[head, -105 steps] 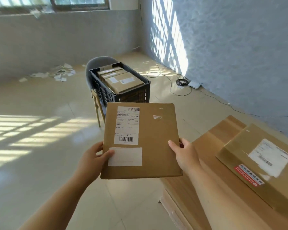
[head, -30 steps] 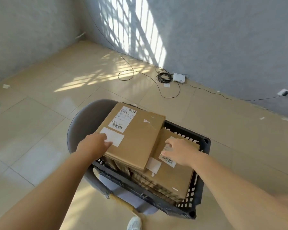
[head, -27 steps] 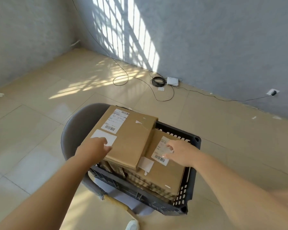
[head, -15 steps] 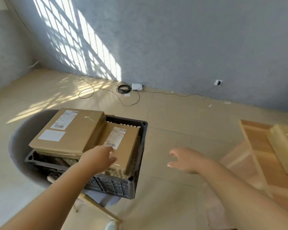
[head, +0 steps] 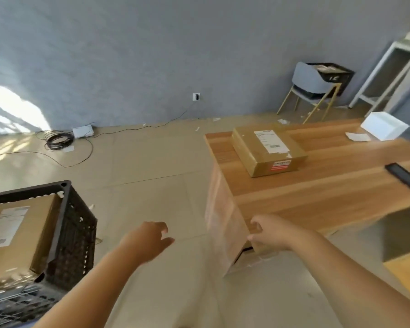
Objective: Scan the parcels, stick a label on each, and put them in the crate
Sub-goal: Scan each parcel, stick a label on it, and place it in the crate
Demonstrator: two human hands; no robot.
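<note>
Both hands are seen empty and held out in the air over the floor. The left hand [head: 149, 240] is open, with the fingers loosely curled and nothing in it. The right hand [head: 268, 233] is open too, with the fingers bent a little, and it is held just in front of the near corner of the wooden table [head: 329, 185]; whether the table is touched cannot be told. A black crate [head: 69, 223] is seen at the left edge, and a brown parcel [head: 21, 233] with a white label on top is lying inside it, its top close to the level of the rim. Only part of the crate is shown, so the other parcels in it cannot be made out. A second brown box [head: 268, 150] is set flat on the far end of the table, with a white label on top and a red sticker on its near side. It is well apart from both hands. A black phone [head: 405, 177] is lying near the right edge of the table, and a white box [head: 385, 125] is placed at the far right corner. A grey chair [head: 313, 88] with thin yellow legs is seen by the grey wall, with another black crate [head: 334, 75] on it. A coil of black cable [head: 58, 139] is left on the floor beside the wall.
</note>
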